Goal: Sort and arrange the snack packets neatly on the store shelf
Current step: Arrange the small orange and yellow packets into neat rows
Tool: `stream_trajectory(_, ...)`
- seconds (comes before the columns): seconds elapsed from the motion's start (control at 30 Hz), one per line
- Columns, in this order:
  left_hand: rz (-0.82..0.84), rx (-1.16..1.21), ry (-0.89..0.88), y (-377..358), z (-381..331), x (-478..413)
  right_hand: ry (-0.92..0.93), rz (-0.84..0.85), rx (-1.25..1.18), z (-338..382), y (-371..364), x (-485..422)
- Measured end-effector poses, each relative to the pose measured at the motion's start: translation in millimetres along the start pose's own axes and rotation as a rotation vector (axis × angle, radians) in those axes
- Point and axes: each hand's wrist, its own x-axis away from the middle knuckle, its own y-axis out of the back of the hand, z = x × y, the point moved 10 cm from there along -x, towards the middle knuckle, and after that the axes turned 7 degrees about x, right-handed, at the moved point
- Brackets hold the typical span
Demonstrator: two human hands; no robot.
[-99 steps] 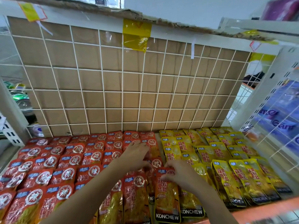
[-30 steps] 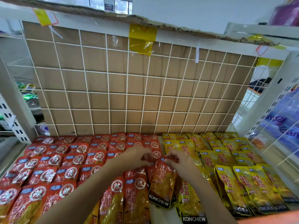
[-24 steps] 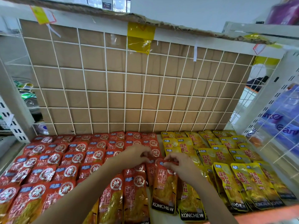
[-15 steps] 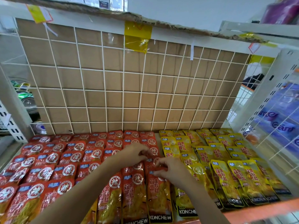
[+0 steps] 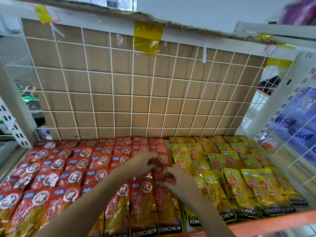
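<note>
Store shelf, wire grid behind. Left hand fingers curl, pinching a red packet top. Right hand fingers pinch front red packet top, just below. Yellow packets right of those fingers.

Readable print: KONCHEW
White "KONCHEW" runs along the bottom edge of red packets, lower centre, and yellow packets, lower right; the red ones bear a circled "辣".
</note>
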Motion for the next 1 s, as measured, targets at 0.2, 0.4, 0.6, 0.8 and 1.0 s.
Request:
stream_trajectory(0.2,-0.019,0.001,0.008,1,1,3,0.002,-0.094,-0.058,-2,7,8)
stream_trajectory(0.4,-0.168,0.010,0.042,18,-6,26,-0.036,-0.212,-0.125,-19,24,13)
stream_trajectory(0.6,-0.143,-0.113,0.148,-13,-17,72,-0.041,-0.153,-0.135,-33,24,-4)
stream_trajectory(0.8,-0.117,-0.373,0.128,-52,-24,98,-0.023,-0.046,-0.139,-30,14,-19)
stream_trajectory(1.0,-0.124,-0.499,0.022,-74,-49,99,0.010,-0.015,-0.210,-32,8,-29)
